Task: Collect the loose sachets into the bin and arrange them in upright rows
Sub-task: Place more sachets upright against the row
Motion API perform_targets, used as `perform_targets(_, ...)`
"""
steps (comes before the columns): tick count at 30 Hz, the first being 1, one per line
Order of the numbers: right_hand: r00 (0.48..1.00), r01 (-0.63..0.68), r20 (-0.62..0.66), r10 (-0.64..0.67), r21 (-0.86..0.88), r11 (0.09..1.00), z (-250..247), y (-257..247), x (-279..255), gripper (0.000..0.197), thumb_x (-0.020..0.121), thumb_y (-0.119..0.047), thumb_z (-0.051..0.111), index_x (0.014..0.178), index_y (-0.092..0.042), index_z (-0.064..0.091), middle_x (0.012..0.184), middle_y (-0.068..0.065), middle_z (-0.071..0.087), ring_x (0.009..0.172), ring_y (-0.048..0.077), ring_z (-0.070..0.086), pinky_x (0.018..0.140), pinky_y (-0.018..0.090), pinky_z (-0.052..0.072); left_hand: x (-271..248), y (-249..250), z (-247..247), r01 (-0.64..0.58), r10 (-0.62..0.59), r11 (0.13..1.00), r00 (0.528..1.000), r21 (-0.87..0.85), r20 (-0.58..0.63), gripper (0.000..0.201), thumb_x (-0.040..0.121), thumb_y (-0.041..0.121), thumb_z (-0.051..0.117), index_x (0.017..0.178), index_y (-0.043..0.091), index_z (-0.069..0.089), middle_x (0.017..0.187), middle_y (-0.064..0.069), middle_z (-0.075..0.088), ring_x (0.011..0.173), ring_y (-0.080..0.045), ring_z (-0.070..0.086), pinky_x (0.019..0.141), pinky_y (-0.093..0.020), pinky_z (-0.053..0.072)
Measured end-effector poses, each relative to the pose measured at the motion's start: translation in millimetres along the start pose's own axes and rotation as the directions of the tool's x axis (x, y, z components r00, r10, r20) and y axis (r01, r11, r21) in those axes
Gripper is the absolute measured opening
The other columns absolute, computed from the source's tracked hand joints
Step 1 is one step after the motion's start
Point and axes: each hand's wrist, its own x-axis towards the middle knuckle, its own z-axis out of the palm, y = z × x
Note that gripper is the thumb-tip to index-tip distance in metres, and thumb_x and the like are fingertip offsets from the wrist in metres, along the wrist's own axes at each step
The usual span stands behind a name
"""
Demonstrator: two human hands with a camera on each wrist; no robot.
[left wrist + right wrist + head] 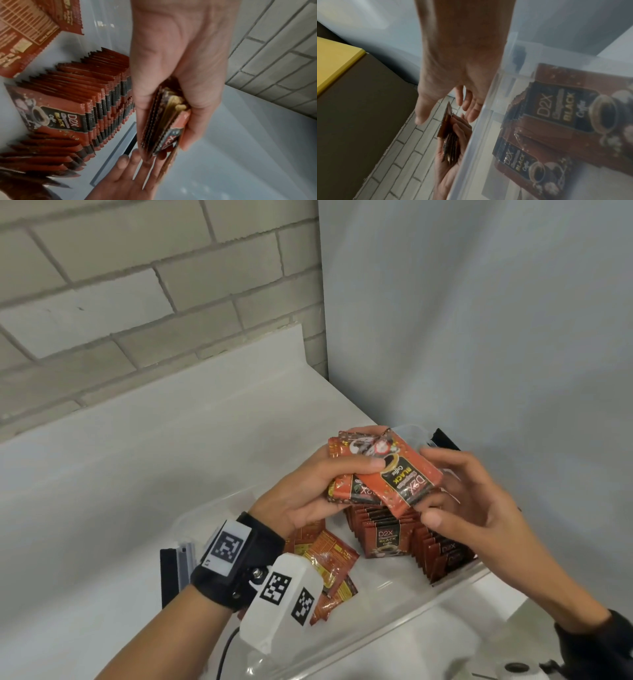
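Note:
My left hand [356, 470] grips a fanned bundle of red D2X coffee sachets [387, 474] above the clear plastic bin [459, 582]. My right hand [455, 491] is open, its relaxed fingers touching the bundle's right edge. Below, two upright rows of sachets [387, 530] stand in the bin's right half, and a few loose sachets [330, 563] lie flat in its left half. The left wrist view shows the bundle [164, 128] edge-on in my left hand [171, 81], with right-hand fingers [123, 174] under it. The right wrist view shows my right hand [462, 67], the bundle [448, 132] and the rows [556, 115] through the bin wall.
The bin sits on a white counter [137, 474] in a corner, between a brick wall [137, 285] and a plain grey wall. A black and grey block [174, 570] stands left of the bin. A black object [445, 440] lies behind it. A yellow-topped box [334, 60] stands to the right.

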Motion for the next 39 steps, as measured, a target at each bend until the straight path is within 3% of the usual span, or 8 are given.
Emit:
perform_targets(4,0.998,-0.012,-0.066,0.008,-0.058,0.998,3.3,-1.0,3.4,0.045,0.056,-0.057,0.082,0.084,-0.026,0.067,0.096,0.006,0.073,0.085,0.018,0.070,0.074,0.020,0.055,0.0,-3.7,3.1,-0.060,0.059,0.998,0.998,0.007,0.033,0.051,0.063,0.011,0.083,0.111,0.019,0.066,0.119,-0.018,0.062,0.108,-0.034,0.062,0.090,-0.042,0.053)
perform_targets(8,0.987,-0.033,-0.157,0.038,0.033,0.999,0.9,3.4,5.1,0.049,0.062,-0.046,0.081,0.086,-0.010,0.056,0.084,0.017,0.074,0.075,0.027,0.072,0.069,0.022,0.055,0.8,-1.0,4.1,-0.089,0.088,0.996,0.996,-0.029,-0.023,0.040,0.069,0.014,0.077,0.108,0.014,0.065,0.116,-0.020,0.063,0.105,-0.033,0.063,0.089,-0.041,0.053)
perform_targets(11,0.981,-0.038,-0.189,0.048,0.055,0.998,-2.9,-2.6,4.7,0.022,0.070,-0.027,0.072,0.081,-0.015,0.057,0.073,0.014,0.071,0.063,0.020,0.067,0.064,0.019,0.052,1.7,3.8,2.8,-0.129,0.119,0.990,0.980,-0.055,-0.161,0.029,0.075,0.017,0.065,0.103,0.010,0.063,0.099,-0.012,0.071,0.090,-0.023,0.069,0.081,-0.033,0.057)
perform_targets(15,0.996,-0.029,0.065,0.053,-0.326,0.945,-7.7,-3.1,2.2,0.008,0.080,-0.017,0.068,0.087,-0.018,0.072,0.085,0.001,0.072,0.077,0.014,0.067,0.072,0.021,0.052,2.6,6.4,2.2,-0.187,0.158,0.977,0.956,-0.100,-0.246,0.028,0.078,0.019,0.062,0.103,0.006,0.063,0.093,-0.010,0.072,0.081,-0.020,0.071,0.077,-0.034,0.059)
perform_targets(17,0.989,0.035,0.137,0.048,-0.540,0.841,-8.1,3.9,2.2,0.013,0.080,-0.024,0.069,0.093,-0.026,0.072,0.090,-0.007,0.070,0.081,0.013,0.067,0.072,0.025,0.053,3.2,6.1,3.0,-0.181,0.150,0.978,0.953,-0.100,-0.263,0.028,0.079,0.021,0.062,0.103,0.006,0.063,0.093,-0.010,0.071,0.081,-0.019,0.071,0.076,-0.034,0.059)
perform_targets(20,0.969,0.196,0.246,-0.015,-0.731,0.653,-4.3,14.7,2.8,0.016,0.080,-0.022,0.073,0.092,-0.031,0.069,0.088,-0.025,0.060,0.084,-0.004,0.059,0.072,0.010,0.047,3.7,4.9,3.7,-0.152,0.122,0.984,0.955,-0.093,-0.272,0.038,0.083,0.024,0.062,0.115,0.003,0.059,0.098,-0.012,0.070,0.085,-0.021,0.070,0.075,-0.032,0.058)
perform_targets(26,0.941,0.325,0.335,-0.055,-0.844,0.427,-0.1,23.6,7.2,0.026,0.071,-0.013,0.082,0.084,-0.026,0.064,0.087,-0.013,0.061,0.080,0.010,0.059,0.065,0.032,0.056,2.5,2.7,2.7,-0.125,0.099,0.987,0.965,-0.096,-0.244,0.033,0.080,0.022,0.059,0.108,0.004,0.060,0.094,-0.012,0.071,0.085,-0.022,0.070,0.081,-0.032,0.057)
perform_targets(39,0.904,0.411,0.428,-0.026,-0.848,0.335,4.9,23.9,16.2,0.035,0.049,-0.005,0.092,0.070,-0.018,0.067,0.074,-0.005,0.065,0.069,0.017,0.062,0.064,0.021,0.048,3.1,1.2,3.7,-0.104,0.077,0.992,0.954,-0.078,-0.289,0.041,0.072,0.019,0.065,0.111,0.008,0.058,0.096,-0.010,0.071,0.084,-0.018,0.070,0.073,-0.028,0.058)
